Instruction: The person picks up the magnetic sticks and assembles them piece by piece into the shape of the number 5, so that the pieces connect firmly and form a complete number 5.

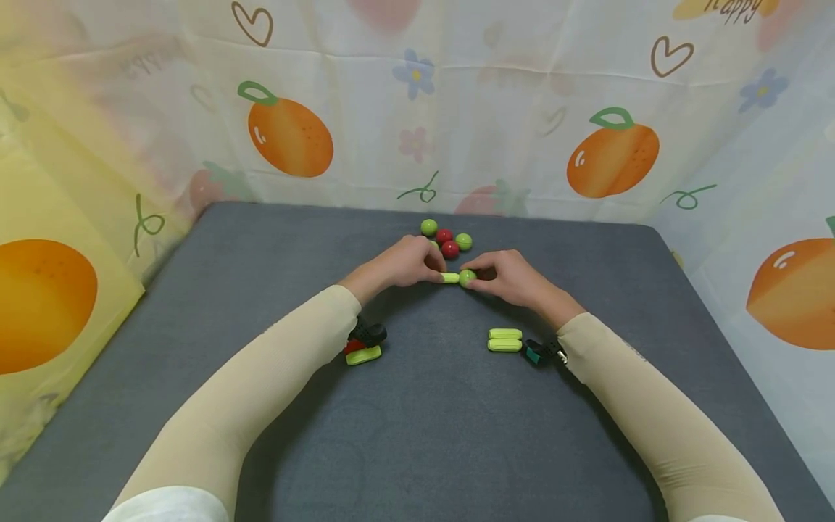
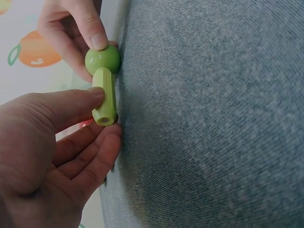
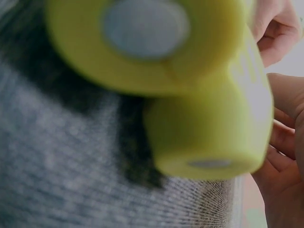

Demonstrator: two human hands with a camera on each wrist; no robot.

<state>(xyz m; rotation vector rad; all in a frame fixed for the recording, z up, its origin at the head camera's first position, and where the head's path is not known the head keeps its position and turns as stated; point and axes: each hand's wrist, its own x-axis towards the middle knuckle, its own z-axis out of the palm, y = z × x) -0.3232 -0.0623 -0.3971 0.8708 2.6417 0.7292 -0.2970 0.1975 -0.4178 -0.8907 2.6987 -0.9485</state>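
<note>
Thumb and fingers of my left hand [image 1: 412, 261] pinch a short yellow-green ribbed rod [image 2: 109, 88], whose near end shows a small grey disc in the left wrist view. My right hand [image 1: 512, 277] pinches a shiny green ball [image 2: 102, 61] between thumb and fingers. The ball meets the far end of the rod, and the two form one line between the hands. Just behind the hands, red balls [image 1: 450, 249] and green balls [image 1: 464, 241] lie in a loose cluster, one green ball partly hidden by my left hand.
Two yellow-green rods [image 1: 505, 346] lie side by side near my right wrist, looming large and blurred in the right wrist view. Under my left wrist lie another yellow-green rod [image 1: 363, 355] and a partly covered red piece [image 1: 354, 346]. A fruit-print cloth hangs behind the grey table [image 1: 417, 435].
</note>
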